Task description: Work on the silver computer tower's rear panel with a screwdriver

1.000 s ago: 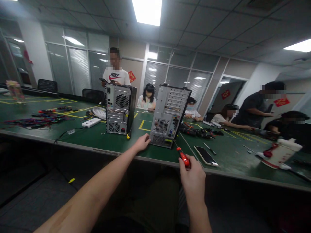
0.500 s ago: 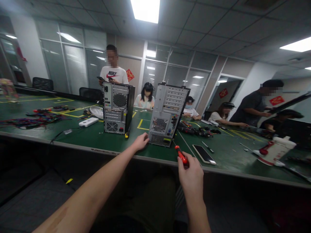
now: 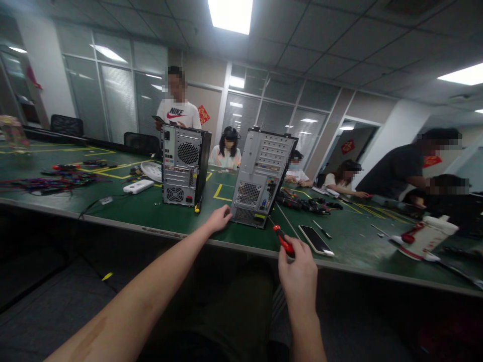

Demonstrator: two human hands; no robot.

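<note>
A silver computer case (image 3: 253,176) stands upright with its rear panel facing me, tilted slightly in the picture. My left hand (image 3: 219,219) is against its lower left edge, steadying it, with the fingertips partly hidden at the side. In my right hand (image 3: 300,259) is a red and black screwdriver (image 3: 283,241), held by its handle. Its thin shaft points up and left to the lower right edge of the rear panel; whether the tip sits in a screw is too small to tell.
A second computer case (image 3: 184,166) stands to the left, with a yellow-handled tool (image 3: 197,207) beside it. A phone (image 3: 316,240) lies right of my right hand, near a white jug (image 3: 428,236). Cable bundles (image 3: 60,181) and a white power strip (image 3: 138,187) lie leftward. Several people sit or stand beyond.
My right hand and the screwdriver have shifted very slightly right. My left hand stays at the case. At the far right, a standing person in dark clothing has leaned further right.
</note>
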